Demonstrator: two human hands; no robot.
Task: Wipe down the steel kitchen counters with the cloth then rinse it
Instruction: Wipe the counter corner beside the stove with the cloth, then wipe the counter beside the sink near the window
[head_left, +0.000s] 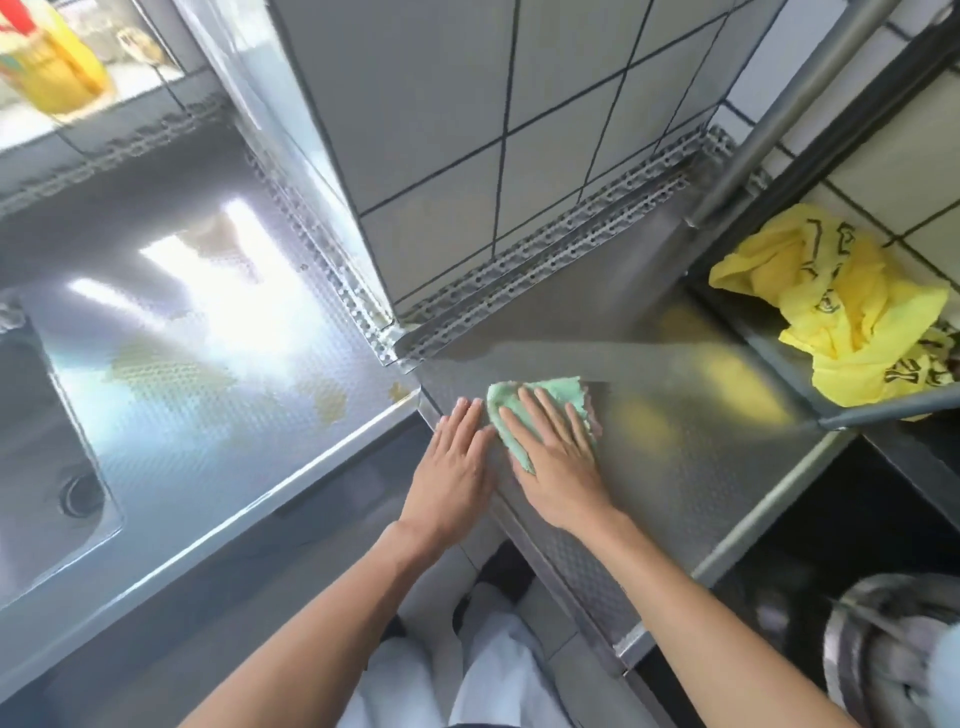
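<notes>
The steel counter (675, 405) is looking wet, so the flat right hand (558, 457) pressing on the green cloth (540, 395) could be slipping toward the edge. The left hand (457, 462) is lying flat beside it, holding nothing. The sink (47, 447) is looking empty. The shelf (748, 332) is holding a yellow bag (841, 312).

Two bare hands show: the left hand (457, 457) and right hand (556, 457), side by side near centre. One green terry cloth (540, 397) lies there. Two embossed steel counters (208, 384) meet. One crumpled yellow plastic bag (852, 312) sits at three o'clock, one steel sink basin (31, 447) at nine o'clock.
</notes>
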